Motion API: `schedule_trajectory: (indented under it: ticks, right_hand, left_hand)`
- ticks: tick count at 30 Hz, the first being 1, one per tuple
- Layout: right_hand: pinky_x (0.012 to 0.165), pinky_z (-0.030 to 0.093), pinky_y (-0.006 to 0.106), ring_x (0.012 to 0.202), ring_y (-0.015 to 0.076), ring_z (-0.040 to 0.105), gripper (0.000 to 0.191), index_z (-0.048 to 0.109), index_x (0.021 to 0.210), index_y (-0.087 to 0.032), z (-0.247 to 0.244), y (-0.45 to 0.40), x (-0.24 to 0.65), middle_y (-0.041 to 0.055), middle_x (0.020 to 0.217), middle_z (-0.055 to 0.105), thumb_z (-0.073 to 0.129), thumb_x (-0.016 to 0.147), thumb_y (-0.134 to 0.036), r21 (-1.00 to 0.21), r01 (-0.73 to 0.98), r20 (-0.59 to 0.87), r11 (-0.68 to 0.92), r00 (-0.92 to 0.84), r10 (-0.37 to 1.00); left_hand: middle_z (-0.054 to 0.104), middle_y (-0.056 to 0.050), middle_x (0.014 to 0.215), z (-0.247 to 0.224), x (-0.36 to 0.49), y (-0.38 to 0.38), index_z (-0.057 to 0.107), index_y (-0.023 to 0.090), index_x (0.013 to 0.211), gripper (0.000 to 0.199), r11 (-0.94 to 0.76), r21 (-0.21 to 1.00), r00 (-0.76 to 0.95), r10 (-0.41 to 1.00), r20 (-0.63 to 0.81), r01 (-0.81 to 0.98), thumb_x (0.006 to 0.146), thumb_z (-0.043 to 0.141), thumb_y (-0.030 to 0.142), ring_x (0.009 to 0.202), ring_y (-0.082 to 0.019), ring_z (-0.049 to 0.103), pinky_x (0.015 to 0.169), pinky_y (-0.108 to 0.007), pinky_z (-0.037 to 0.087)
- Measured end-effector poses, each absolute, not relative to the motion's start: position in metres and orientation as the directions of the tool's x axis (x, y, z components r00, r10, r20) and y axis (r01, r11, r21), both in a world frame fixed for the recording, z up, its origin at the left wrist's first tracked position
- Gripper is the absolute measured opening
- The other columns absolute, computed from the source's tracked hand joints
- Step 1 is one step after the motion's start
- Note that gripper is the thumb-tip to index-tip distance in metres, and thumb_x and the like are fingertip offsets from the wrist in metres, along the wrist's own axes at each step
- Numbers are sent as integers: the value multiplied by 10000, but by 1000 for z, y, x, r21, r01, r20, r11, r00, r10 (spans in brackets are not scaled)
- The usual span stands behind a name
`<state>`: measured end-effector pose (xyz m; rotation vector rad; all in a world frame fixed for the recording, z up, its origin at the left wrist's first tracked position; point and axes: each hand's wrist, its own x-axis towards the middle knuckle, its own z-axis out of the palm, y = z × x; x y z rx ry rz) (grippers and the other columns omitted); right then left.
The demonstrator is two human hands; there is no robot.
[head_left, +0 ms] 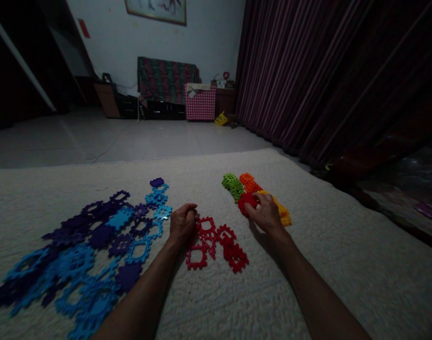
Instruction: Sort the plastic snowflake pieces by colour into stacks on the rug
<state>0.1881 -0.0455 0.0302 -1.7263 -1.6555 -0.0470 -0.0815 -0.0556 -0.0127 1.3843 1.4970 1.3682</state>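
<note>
My right hand [267,213] grips a stack of red interlocking plastic pieces [246,204], thumb on the near side. That stack is beside a green stack [233,186], an orange stack [249,182] and a yellow stack [283,213], partly covered by my hand. My left hand [182,222] rests on the mat with its fingers curled; its palm is hidden. Right beside it lie loose red pieces with toothed edges [196,258], some with square or triangular cut-outs. A small overlapping group of red pieces [236,257] lies between my two arms.
Many blue pieces [138,250] and dark purple pieces [102,235] are spread over the left of the pale quilted mat [216,302]. Beyond its far edge is a tiled floor [173,139]. Dark curtains [293,71] hang at the right.
</note>
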Motion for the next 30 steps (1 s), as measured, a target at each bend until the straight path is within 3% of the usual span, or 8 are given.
schedule_trajectory:
  ticks: [11, 17, 21, 26, 30]
  right_hand:
    - [877, 489, 412, 934, 270, 577, 347, 687, 1020, -143, 27, -46, 189, 133, 982, 603, 610, 753, -352, -415, 904, 486, 101, 126, 865]
    - [881, 502, 414, 939, 259, 600, 268, 668, 1008, -146, 37, -55, 170, 124, 977, 630, 562, 800, -278, -407, 850, 638, 333, 5, 770]
    - [773, 534, 338, 816, 189, 625, 248, 657, 1023, -174, 30, -68, 139, 82, 965, 658, 535, 807, -187, -497, 703, 530, 509, -218, 819]
    - [935, 494, 394, 1078, 232, 599, 345, 618, 1152, -186, 18, -82, 109, 106, 1168, 648, 590, 808, -202, -537, 648, 382, 540, -383, 841]
    - [985, 437, 460, 1110, 262, 567, 367, 607, 1163, -193, 17, -87, 98, 100, 1171, 651, 646, 799, -230, -477, 683, 329, 553, -445, 833]
  left_hand:
    - [697, -31, 670, -13, -81, -56, 722, 165, 909, 320, -102, 970, -226, 962, 152, 219, 716, 482, 253, 613, -170, 676, 627, -292, 529]
    - [675, -17, 700, -8, -79, -57, 705, 153, 937, 339, -80, 988, -351, 928, 122, 132, 707, 476, 251, 556, -142, 648, 550, -261, 518]
    - [665, -5, 616, -4, -80, -59, 713, 149, 926, 344, -99, 967, -314, 934, 172, 235, 715, 453, 229, 553, -146, 643, 599, -270, 515]
    - [664, 0, 574, -4, -82, -59, 720, 149, 948, 368, -131, 940, -239, 947, 212, 315, 733, 432, 227, 577, -159, 652, 647, -283, 513]
    - [685, -7, 611, -4, -81, -59, 723, 149, 945, 367, -154, 934, -225, 946, 234, 322, 738, 430, 226, 585, -153, 653, 644, -270, 512]
